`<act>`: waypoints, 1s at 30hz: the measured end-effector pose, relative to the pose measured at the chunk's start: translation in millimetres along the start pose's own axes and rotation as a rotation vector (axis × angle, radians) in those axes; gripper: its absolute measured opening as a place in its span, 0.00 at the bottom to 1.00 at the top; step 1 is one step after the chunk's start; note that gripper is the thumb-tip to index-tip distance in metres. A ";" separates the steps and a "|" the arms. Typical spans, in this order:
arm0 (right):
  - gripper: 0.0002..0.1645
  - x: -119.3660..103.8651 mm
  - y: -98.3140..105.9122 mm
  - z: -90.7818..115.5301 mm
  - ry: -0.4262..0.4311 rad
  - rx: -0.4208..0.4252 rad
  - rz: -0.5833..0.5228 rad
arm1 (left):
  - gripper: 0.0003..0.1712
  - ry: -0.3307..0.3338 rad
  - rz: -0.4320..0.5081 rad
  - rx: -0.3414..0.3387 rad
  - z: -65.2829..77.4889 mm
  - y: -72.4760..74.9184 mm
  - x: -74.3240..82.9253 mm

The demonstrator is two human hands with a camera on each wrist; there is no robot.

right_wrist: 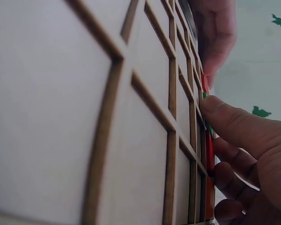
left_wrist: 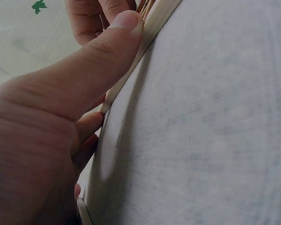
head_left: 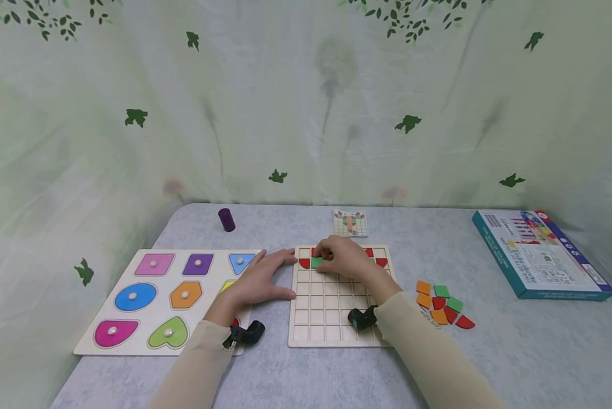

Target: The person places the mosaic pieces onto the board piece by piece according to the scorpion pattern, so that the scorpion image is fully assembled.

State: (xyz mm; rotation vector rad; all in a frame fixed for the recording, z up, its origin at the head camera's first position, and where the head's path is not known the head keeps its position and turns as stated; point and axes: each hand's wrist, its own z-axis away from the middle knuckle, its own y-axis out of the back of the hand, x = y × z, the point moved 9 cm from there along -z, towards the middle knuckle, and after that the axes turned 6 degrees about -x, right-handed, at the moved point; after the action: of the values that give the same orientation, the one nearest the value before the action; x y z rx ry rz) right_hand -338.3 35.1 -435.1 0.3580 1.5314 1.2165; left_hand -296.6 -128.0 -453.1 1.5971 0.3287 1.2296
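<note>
A wooden grid board (head_left: 318, 335) lies on the table, with red and green tiles in its far rows. My left hand (head_left: 259, 284) rests along the board's left edge, fingers extended and the thumb touching the edge in the left wrist view. Over the far rows, my right hand (head_left: 346, 258) has its fingers bent. In the right wrist view, its thumb and fingers hold a small green tile (right_wrist: 204, 95) at the board; the thumb partly covers it. Red tiles (right_wrist: 209, 152) sit beside it. The right hand hides part of the far rows.
Loose orange, green and red tiles (head_left: 438, 316) lie right of the board. A knobbed shape puzzle (head_left: 107, 307) is at the left. Behind are a patterned card (head_left: 350, 224) and a purple cylinder (head_left: 226, 220). A teal-sided box (head_left: 546, 255) lies at the right.
</note>
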 end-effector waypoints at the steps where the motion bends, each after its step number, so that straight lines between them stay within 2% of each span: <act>1: 0.12 0.1 0.1 0.0 -0.002 0.001 0.001 | 0.45 0.000 0.000 0.001 0.0 0.2 0.2; 18: 0.09 0.4 0.0 6.0 0.005 0.005 -0.013 | 0.45 0.001 -0.006 0.001 0.1 0.5 1.0; 30: 0.09 -2.3 2.9 23.5 0.026 0.008 -0.106 | 0.46 0.000 -0.009 0.001 0.9 0.5 2.5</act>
State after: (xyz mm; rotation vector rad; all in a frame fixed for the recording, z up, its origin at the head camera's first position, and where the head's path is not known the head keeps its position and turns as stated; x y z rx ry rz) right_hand -318.4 46.3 -428.6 0.2637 1.5586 1.1363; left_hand -295.0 -127.0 -451.3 1.5954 0.3361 1.2224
